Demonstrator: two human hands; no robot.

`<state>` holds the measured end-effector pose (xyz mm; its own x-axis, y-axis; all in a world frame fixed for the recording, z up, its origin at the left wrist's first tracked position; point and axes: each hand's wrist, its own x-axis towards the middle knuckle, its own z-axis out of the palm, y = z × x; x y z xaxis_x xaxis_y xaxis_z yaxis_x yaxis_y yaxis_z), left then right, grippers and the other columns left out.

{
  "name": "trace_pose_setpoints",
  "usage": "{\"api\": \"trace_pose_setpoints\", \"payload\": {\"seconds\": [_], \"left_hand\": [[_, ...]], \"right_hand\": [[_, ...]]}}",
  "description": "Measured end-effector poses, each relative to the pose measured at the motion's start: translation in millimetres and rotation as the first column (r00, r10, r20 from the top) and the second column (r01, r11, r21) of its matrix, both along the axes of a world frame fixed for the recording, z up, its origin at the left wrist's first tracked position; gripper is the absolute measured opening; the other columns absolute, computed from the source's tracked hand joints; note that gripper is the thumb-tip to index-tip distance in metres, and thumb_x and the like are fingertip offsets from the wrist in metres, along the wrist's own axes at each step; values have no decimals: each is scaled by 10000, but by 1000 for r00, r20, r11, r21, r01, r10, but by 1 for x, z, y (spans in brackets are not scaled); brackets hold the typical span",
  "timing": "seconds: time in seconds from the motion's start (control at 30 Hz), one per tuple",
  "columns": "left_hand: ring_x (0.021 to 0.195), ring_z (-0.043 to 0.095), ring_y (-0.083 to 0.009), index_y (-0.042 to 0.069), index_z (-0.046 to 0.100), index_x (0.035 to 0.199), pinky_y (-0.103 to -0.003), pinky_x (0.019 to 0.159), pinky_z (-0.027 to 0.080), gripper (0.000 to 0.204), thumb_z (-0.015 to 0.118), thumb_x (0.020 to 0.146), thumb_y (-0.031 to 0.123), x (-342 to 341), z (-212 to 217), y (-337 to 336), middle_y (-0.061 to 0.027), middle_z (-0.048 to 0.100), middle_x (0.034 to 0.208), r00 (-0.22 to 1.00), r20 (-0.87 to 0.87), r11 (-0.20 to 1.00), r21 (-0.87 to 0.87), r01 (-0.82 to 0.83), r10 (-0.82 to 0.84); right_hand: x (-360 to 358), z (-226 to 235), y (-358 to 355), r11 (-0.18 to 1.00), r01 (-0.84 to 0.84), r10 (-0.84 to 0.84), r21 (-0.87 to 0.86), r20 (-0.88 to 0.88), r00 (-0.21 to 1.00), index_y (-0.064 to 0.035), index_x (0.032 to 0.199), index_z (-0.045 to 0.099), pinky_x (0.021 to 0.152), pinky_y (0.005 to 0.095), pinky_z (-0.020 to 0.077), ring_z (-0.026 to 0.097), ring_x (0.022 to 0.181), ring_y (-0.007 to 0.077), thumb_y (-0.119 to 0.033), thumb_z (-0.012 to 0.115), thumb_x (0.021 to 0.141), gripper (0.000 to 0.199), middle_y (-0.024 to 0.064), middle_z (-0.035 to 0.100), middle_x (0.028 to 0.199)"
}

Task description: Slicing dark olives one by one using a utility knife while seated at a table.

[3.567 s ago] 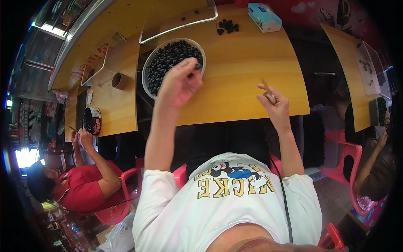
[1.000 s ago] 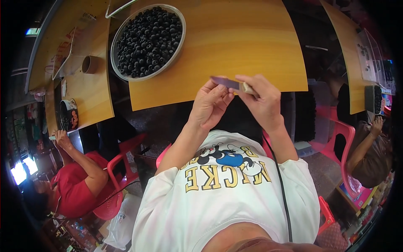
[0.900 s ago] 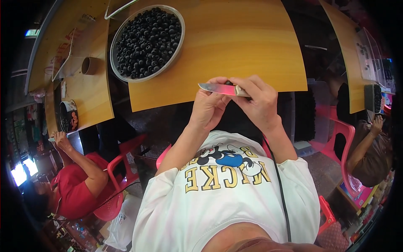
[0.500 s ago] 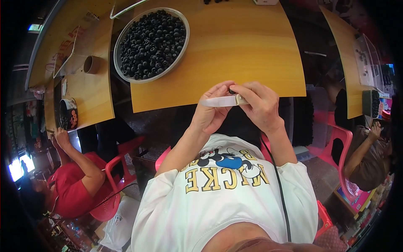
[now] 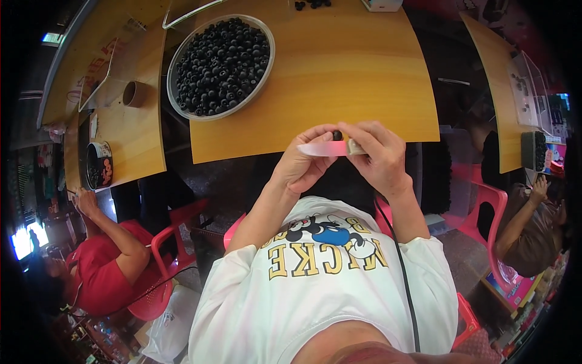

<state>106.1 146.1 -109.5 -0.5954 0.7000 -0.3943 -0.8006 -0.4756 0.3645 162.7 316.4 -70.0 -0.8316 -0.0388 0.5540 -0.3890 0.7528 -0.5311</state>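
Pinching a small dark round piece (image 5: 337,136), the left hand (image 5: 300,161) seems to steady it just beyond the blade of a knife (image 5: 320,149); the right hand (image 5: 381,156) clasps the pale handle (image 5: 354,147), likely for close control, its contact with the piece unclear. A bowl (image 5: 271,65) of similar pieces (image 5: 221,67) stands on the table (image 5: 351,79), apparently for easy left-hand reach.

A yellow wood-grain table (image 5: 364,91) fills the upper middle, with a second table (image 5: 145,142) beside it on the left and another (image 5: 510,130) apart on the right. Reddish-pink plastic armchairs (image 5: 502,203) stand on both sides above a greyish floor (image 5: 453,261); white glare (image 5: 30,239) brightens the far left.
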Motion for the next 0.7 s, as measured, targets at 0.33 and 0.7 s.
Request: {"api": "trace_pose_setpoints", "payload": {"seconds": [0.33,0.7], "left_hand": [[781,626,-118,23,597,1011,-195,628,528,107,615,914,65,-1,5,2,-99,638,970,992,-67,976,196,-93,108],[710,598,-119,41,589,984,-196,578,494,82,617,921,85,-1,6,0,-105,627,961,995,-92,986,164,-21,37]], "right_hand": [[18,5,-2,981,5,-21,195,78,997,-63,1207,631,549,337,435,551,610,220,-380,670,835,490,58,544,725],[14,2,-2,980,58,-67,190,42,997,-70,1200,637,531,338,429,534,581,217,-370,675,832,476,54,514,689]]}}
